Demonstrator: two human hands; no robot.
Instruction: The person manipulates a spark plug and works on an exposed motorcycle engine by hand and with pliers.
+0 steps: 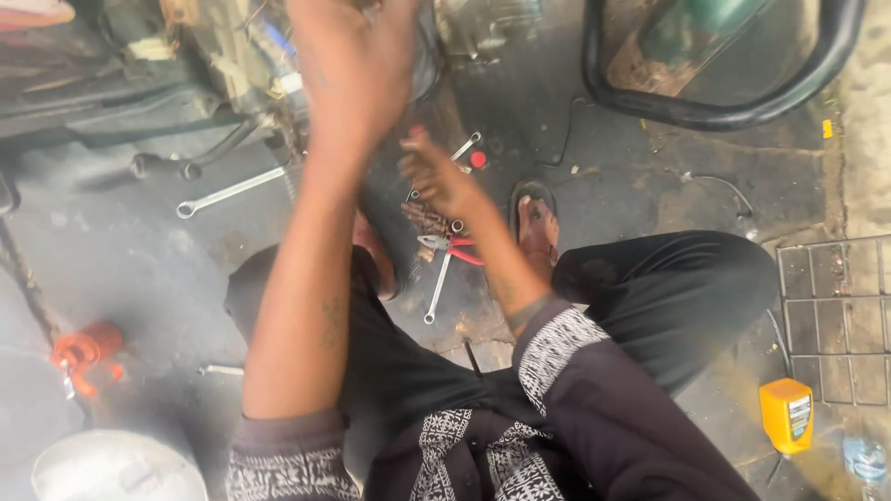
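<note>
Nearest you, your lap in dark cloth with white-patterned cuffs filled the bottom of the view, and a yellow bottle [786, 415] stood well to the right of your knee. Beyond the knee, red-handled pliers [452, 246] lay on the oily floor with a short spanner [439, 284] touching them on the near side. Your right hand [436, 174] hovered just above the pliers, fingers curled loosely; you could not tell whether it gripped anything, as blur smeared the fingertips. Just past the pliers, a second small spanner [462, 149] was half hidden behind that hand. Left of the pliers lay a long spanner [229, 192]. Farthest off, your left hand [355, 70] was raised toward the machine, blurred and cut off by the top edge, its grasp unreadable.
</note>
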